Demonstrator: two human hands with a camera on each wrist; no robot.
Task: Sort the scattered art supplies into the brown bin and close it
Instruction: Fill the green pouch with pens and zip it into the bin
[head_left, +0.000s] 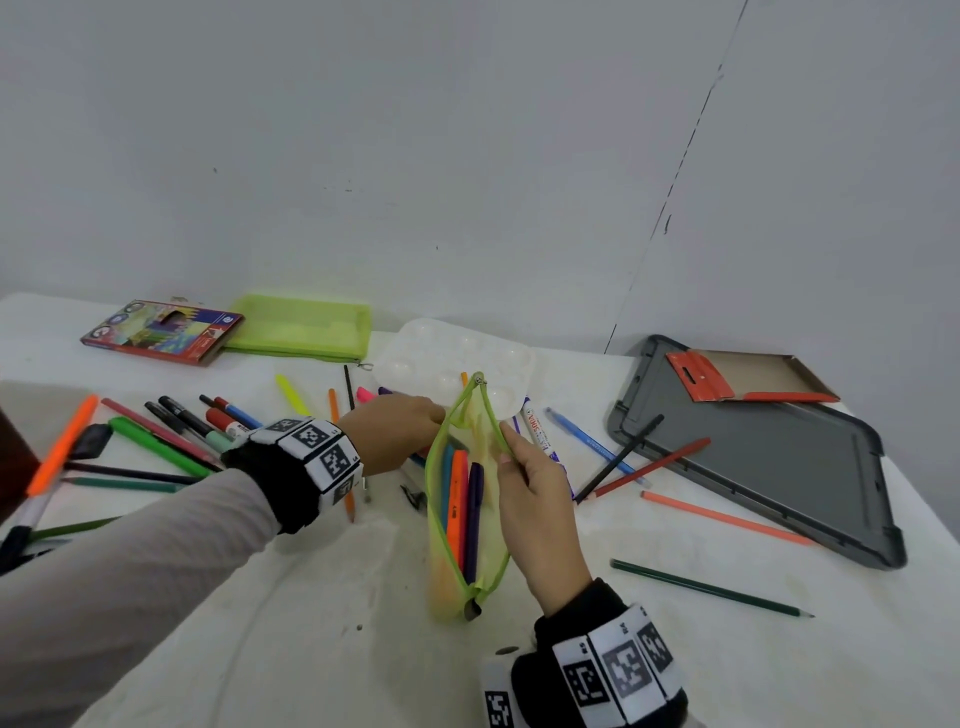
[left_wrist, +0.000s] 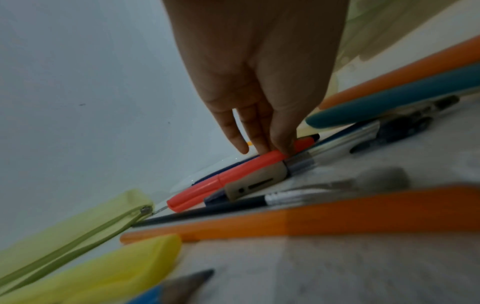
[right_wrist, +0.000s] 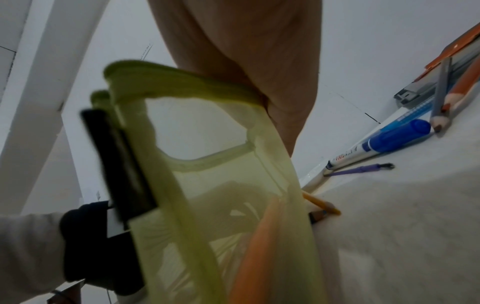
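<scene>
My right hand (head_left: 535, 488) pinches the right rim of an open green mesh pouch (head_left: 441, 571) and holds it up off the white table. Orange, blue and purple pens (head_left: 457, 499) stand inside it. The pouch's mesh (right_wrist: 233, 185) fills the right wrist view below my right hand (right_wrist: 246, 51). My left hand (head_left: 400, 431) reaches down just left of the pouch's mouth. In the left wrist view its thumb and fingertips (left_wrist: 259, 144) pinch a coral marker (left_wrist: 233, 172) lying among other pens. A dark brown bin corner (head_left: 13, 457) shows at the far left edge.
A grey lid (head_left: 753, 457) lies at the right with an open cardboard box (head_left: 753, 374) on it. A white palette (head_left: 457, 353), a second green pouch (head_left: 306, 327) and a pencil box (head_left: 161, 330) sit at the back. Loose pens (head_left: 182, 431) and pencils (head_left: 711, 587) are scattered around.
</scene>
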